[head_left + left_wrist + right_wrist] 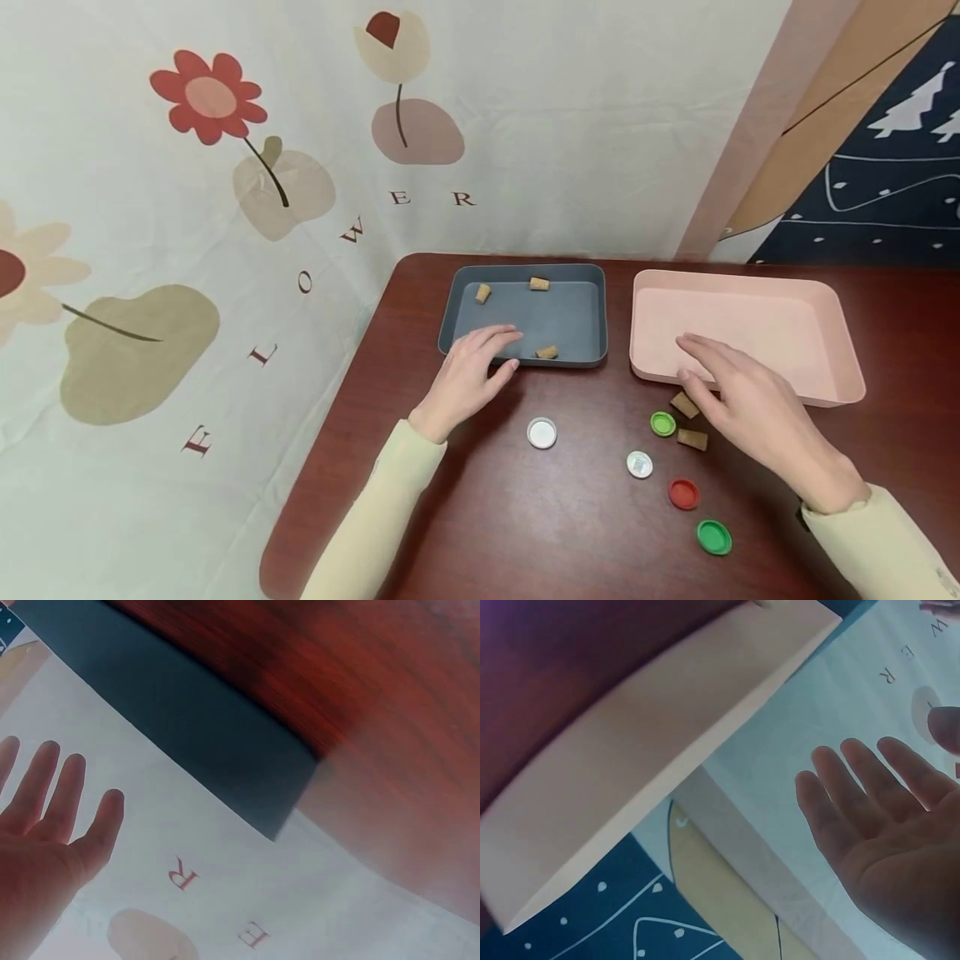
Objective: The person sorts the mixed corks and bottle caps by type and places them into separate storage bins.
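My left hand (474, 373) hovers at the near edge of a dark grey tray (577, 312), fingers loosely extended and holding nothing. In that tray lie three corks: one at the back left (483, 293), one at the back middle (539, 284) and one near the front wall (547, 352). Over the front of a pink tray (750, 292) is my right hand (765, 412), its fingers stretched and nothing in its grasp. Beside its thumb, two more corks, the farther (684, 405) and the nearer (692, 439), lie on the table. Both wrist views show the left hand (52, 832) and right hand (900, 832) with spread fingers.
Bottle caps lie on the dark red table (585, 533): a white one (542, 433), a light green one (663, 424), a silvery one (639, 465), a red one (683, 494) and a green one (713, 537). A printed curtain (562, 167) hangs behind the table.
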### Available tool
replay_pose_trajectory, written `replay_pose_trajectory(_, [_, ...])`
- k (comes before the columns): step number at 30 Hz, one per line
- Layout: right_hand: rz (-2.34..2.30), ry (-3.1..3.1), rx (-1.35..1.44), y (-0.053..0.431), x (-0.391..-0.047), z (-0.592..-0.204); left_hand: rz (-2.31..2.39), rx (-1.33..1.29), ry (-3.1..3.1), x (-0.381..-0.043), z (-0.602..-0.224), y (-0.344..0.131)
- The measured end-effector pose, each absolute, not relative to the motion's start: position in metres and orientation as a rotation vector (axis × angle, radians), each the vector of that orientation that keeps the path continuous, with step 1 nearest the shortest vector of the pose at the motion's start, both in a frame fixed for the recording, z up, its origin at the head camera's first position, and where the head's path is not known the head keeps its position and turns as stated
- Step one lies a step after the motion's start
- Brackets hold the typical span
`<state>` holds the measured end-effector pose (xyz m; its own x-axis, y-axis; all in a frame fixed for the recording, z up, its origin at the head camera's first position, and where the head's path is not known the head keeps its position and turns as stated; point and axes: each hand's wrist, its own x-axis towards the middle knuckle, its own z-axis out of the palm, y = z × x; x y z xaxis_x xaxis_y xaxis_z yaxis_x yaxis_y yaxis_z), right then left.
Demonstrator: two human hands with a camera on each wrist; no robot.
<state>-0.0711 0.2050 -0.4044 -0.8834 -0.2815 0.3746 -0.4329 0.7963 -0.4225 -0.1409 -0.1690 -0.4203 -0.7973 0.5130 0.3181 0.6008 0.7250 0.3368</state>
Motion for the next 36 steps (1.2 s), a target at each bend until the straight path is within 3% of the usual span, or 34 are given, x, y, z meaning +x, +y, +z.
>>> replay_pose_trajectory(17, [0.590,-2.760,0.563,0.231,-0.034,-0.441,-0.636,-0.268,-3.026,-0.156,-0.431,-0.215])
replay_pose_trajectory(36, [0.518,-2.821,0.699,0.214,-0.034,-0.455,-0.507,-0.161,-3.266,-0.175,-0.445,-0.231])
